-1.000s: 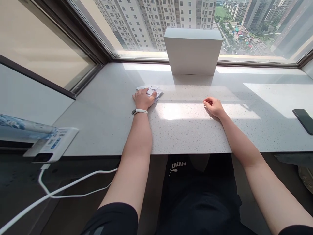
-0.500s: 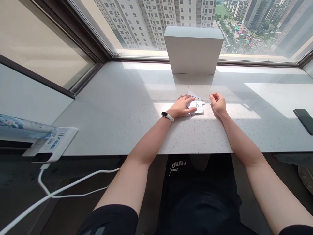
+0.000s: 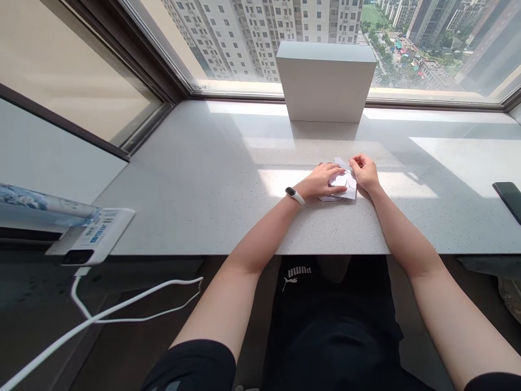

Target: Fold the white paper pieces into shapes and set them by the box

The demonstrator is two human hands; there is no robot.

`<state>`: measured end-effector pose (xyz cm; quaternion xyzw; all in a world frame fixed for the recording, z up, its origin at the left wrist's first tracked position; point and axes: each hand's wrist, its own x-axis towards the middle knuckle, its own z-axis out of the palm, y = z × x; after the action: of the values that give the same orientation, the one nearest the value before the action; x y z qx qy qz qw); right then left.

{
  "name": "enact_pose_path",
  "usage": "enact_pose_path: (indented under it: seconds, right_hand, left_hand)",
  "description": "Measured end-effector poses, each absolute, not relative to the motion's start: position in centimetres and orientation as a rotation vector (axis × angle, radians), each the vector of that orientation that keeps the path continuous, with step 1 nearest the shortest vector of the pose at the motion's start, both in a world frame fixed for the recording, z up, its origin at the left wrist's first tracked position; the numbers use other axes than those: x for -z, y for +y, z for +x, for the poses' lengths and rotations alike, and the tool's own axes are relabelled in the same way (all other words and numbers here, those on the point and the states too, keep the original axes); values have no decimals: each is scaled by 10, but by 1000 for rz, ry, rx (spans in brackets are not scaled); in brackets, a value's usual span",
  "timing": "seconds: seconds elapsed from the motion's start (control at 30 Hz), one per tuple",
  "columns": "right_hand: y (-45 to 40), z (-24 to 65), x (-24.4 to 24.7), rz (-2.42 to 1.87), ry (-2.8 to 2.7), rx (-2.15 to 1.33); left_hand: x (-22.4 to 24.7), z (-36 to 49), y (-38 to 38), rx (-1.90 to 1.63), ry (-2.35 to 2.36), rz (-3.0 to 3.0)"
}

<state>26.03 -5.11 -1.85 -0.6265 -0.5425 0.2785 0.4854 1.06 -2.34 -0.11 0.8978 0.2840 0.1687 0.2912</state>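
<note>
A folded piece of white paper (image 3: 349, 192) lies on the pale speckled ledge, in front of me. My left hand (image 3: 324, 180), with a banded tracker on the wrist, rests on the paper's left part, thumb and fingers spread and hiding some of it. At the paper's right edge is my right hand (image 3: 364, 172), its fingers closed in a pinch beside the upper corner. What lies between those fingertips, if anything, is hidden. Creases and a raised flap show between the two hands.
A white box (image 3: 325, 89) stands upright against the window behind the paper. At the right lies a dark phone (image 3: 508, 200). A white device (image 3: 97, 236) sits at the left edge, with a white cable (image 3: 134, 297) hanging from it.
My left hand has slid to the right together with the folded paper, closing the gap to my right hand. The right hand has stayed nearly in place, still pinched.
</note>
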Motion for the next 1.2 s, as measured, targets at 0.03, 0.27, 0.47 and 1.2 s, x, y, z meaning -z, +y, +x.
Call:
enact_pose_path:
  seconds: [0.03, 0.27, 0.47, 1.2]
  right_hand:
    - [-51, 261, 18, -1525, -1322, -681]
    - [-53, 263, 15, -1509, -1316, -708]
    - [-56, 259, 12, -1493, -1364, -733]
    - [-69, 272, -2, -1530, -1684, -719]
  left_hand:
    - [0, 13, -24, -452, 771, 2377]
    - [-1, 22, -26, -532, 870, 2204]
    - [9, 12, -23, -628, 800, 2198]
    - [12, 16, -16, -1014, 960, 1670]
